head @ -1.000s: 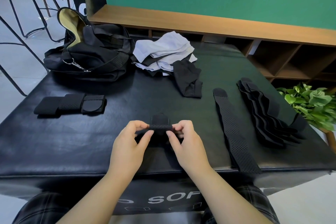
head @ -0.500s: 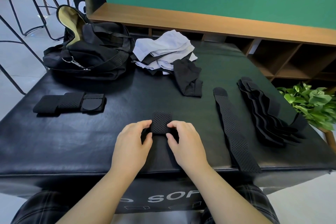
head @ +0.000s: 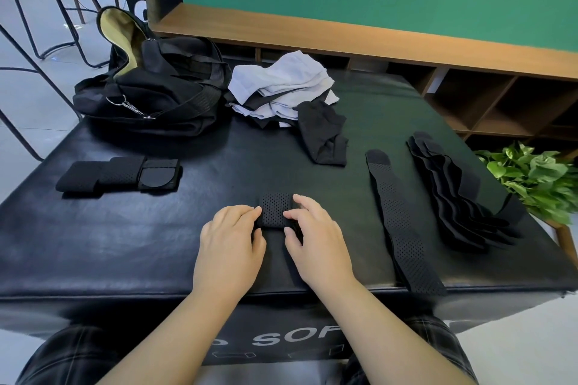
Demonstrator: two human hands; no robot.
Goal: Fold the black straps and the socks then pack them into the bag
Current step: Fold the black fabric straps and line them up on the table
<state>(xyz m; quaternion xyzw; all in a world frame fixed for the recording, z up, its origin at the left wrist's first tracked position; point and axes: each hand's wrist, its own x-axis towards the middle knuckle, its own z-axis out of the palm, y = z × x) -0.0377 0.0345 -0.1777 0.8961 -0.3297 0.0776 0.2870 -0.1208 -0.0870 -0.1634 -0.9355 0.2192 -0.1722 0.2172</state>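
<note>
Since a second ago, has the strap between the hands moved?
Yes. The small folded strap was lifted then; now it lies flat on the black table.

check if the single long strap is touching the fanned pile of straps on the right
Apart. The head view shows a bare strip of black table between the long strap and the strap pile along their whole length.
</note>
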